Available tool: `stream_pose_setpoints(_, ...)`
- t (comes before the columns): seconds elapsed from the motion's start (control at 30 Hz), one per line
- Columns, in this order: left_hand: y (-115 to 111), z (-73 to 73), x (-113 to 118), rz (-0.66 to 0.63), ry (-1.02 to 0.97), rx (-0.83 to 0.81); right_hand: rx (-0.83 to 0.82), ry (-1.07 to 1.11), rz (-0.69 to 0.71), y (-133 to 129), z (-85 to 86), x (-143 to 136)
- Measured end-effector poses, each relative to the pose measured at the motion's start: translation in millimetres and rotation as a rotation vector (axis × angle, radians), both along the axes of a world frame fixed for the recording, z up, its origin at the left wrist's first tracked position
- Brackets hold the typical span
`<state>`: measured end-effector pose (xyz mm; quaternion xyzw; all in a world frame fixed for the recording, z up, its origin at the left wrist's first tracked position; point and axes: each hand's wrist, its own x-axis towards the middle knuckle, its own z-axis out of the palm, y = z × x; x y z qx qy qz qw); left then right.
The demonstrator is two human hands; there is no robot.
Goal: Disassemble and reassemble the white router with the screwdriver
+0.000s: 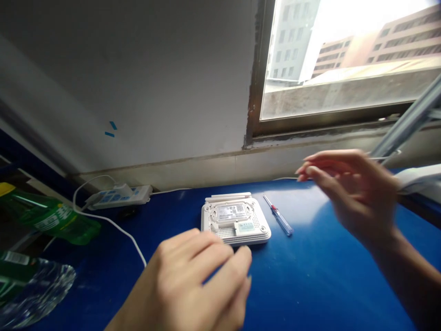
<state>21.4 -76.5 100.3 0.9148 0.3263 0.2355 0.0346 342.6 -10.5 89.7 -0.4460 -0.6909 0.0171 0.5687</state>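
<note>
My left hand [201, 280] is held palm down in front of a white router [232, 220], somewhat blurred. Its fingers are bent, with the thumb tucked close under the index finger; anything between them is hidden. Raised at the right is my right hand [351, 188], thumb and fingertips pinched together; whatever they may hold is too small to make out. The router lies upside down on the blue table [303, 285], its labelled, vented underside up and its antennas folded along the far edge. A screwdriver [280, 219] with a clear handle lies beside it on the right.
A green bottle [55, 218] lies at the left, with a clear plastic bottle [41, 289] nearer me. A power strip [120, 196] with a white cable [113, 224] sits against the wall. A window [337, 59] is at upper right, and a grey metal bar [406, 122] slants below it.
</note>
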Motion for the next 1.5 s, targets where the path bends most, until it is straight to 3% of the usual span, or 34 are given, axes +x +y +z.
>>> stream_pose_setpoints(0.13, 53.8, 9.5, 29.7, 0.073, 0.146, -0.186, -0.235, -0.164, -0.1, 33.7, -42.1, -2.1)
stream_pose_setpoints(0.23, 85.4, -5.0, 40.6, 0.092, 0.236, -0.349, -0.369, -0.312, -0.102, 40.5, -74.1, 2.9)
stream_pose_setpoints(0.33, 103.3, -27.5, 45.0, 0.126, 0.293, -0.405, -0.451, -0.38, -0.123, 34.1, -90.4, 9.1)
stream_pose_setpoints(0.5, 112.0, -50.7, 52.4, 0.142, 0.333, -0.421, -0.567, -0.447, -0.096, 28.7, -93.0, 10.2)
stream_pose_setpoints(0.7, 115.0, -59.6, 57.5, 0.095, 0.308, -0.375, -0.649, -0.406, 0.014, 29.5, -93.2, 8.7)
stream_pose_setpoints(0.87, 116.7, -61.1, 57.5, 0.111, 0.316, -0.406, -0.763, -0.228, 0.143, 30.9, -92.6, 16.0)
stream_pose_setpoints(1.0, 120.3, -53.8, 48.1, 0.068, 0.276, -0.447, -0.837, -0.088, 0.258, 29.6, -81.9, 24.4)
stream_pose_setpoints(1.13, 128.3, -47.3, 27.2, 0.049, 0.272, -0.515, -0.886, -0.063, 0.348, 33.1, -49.6, 30.4)
stream_pose_setpoints(1.33, 137.3, -40.6, 8.6, 0.091, 0.287, -0.601, -0.754, -0.543, 0.366, 59.5, 16.2, 18.8)
stream_pose_setpoints(1.5, 133.6, -35.4, 9.6, 0.081, 0.302, -0.612, -0.749, -0.933, 0.274, 80.2, 33.0, -13.4)
